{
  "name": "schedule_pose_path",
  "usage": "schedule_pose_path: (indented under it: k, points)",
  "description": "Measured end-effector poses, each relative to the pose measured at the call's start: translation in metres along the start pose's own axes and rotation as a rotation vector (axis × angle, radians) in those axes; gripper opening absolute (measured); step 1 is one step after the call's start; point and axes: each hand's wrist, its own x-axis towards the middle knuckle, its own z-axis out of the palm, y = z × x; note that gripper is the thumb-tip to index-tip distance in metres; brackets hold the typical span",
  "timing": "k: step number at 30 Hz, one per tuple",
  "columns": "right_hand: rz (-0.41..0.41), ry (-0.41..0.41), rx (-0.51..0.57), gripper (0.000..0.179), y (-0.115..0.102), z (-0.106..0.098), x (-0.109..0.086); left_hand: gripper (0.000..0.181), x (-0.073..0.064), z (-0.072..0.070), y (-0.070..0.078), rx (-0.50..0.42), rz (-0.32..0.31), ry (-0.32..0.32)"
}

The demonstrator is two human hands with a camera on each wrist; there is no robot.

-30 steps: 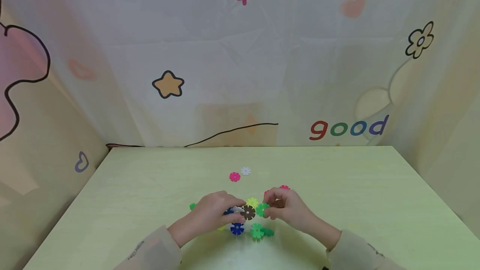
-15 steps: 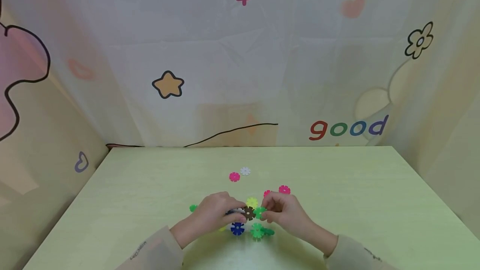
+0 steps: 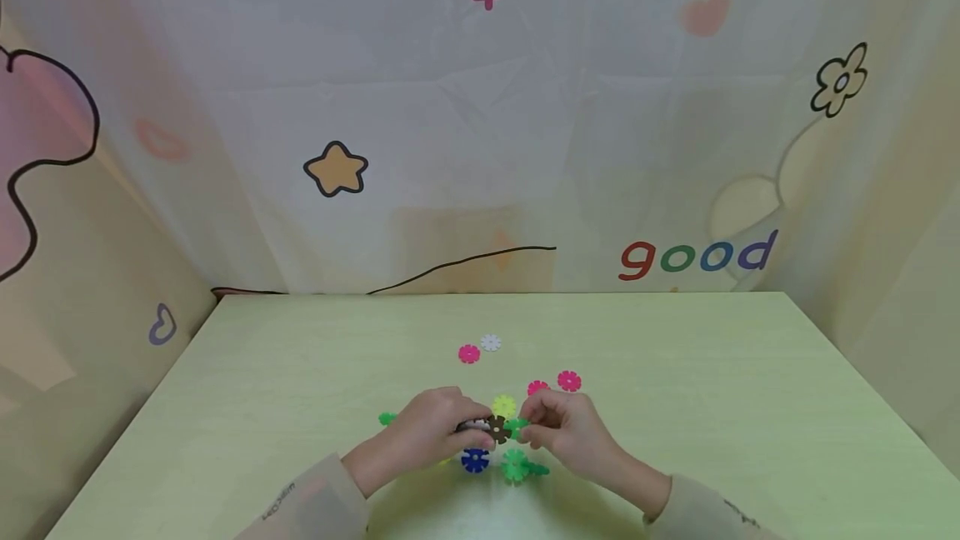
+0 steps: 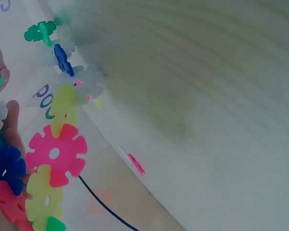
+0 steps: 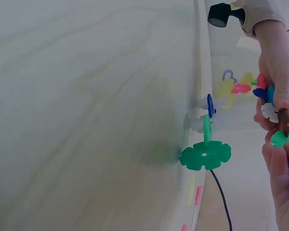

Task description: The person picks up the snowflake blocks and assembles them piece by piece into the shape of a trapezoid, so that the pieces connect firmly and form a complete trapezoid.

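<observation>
My left hand (image 3: 427, 427) pinches a brown notched flower-shaped disc (image 3: 498, 430) between thumb and fingers, with a white disc (image 5: 269, 112) joined behind it. My right hand (image 3: 573, 425) pinches a light green disc (image 3: 515, 427) whose edge meets the brown one at an angle. Further discs form a curved chain by the left hand: blue (image 4: 8, 170), red (image 4: 12, 204), yellow (image 4: 44, 199), pink (image 4: 58, 154). Another blue disc (image 3: 475, 460), a green disc (image 3: 515, 466) and a darker green disc (image 3: 537, 469) stand at its near end. The left palm hides part of the chain.
Loose discs lie on the pale table (image 3: 675, 357): pink (image 3: 469, 354) and white (image 3: 491, 342) farther back, yellow (image 3: 504, 404) just beyond the hands, two pink ones (image 3: 569, 381) near the right hand. A printed curtain (image 3: 420, 107) hangs behind the table.
The right hand has moved slightly left and down, bringing the light green disc up to the brown one. That disc has tilted from face-on towards edge-on. The left hand has barely moved.
</observation>
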Motion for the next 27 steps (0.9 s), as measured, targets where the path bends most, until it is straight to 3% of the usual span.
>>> schedule_pose_path:
  k: [4, 8, 15, 21, 27]
  points:
    - [0.018, -0.012, -0.003, 0.009, 0.000, -0.004, 0.007, 0.035, 0.003, -0.002, 0.002, 0.007, -0.042, -0.017]
    - [0.063, -0.052, 0.023, 0.014, 0.001, -0.012, 0.014, 0.037, 0.005, -0.003, 0.003, -0.035, -0.042, -0.021]
    - [0.238, -0.133, 0.129, 0.029, 0.015, -0.045, 0.029, 0.035, 0.003, -0.009, -0.002, -0.062, -0.101, -0.062]
    - [0.366, -0.131, 0.051, 0.032, 0.038, -0.078, 0.045, 0.036, -0.001, -0.013, -0.004, -0.049, -0.110, -0.074]
    - [0.472, -0.098, -0.066, 0.029, 0.062, -0.094, 0.057, 0.037, -0.001, -0.012, -0.005, -0.053, -0.090, -0.078]
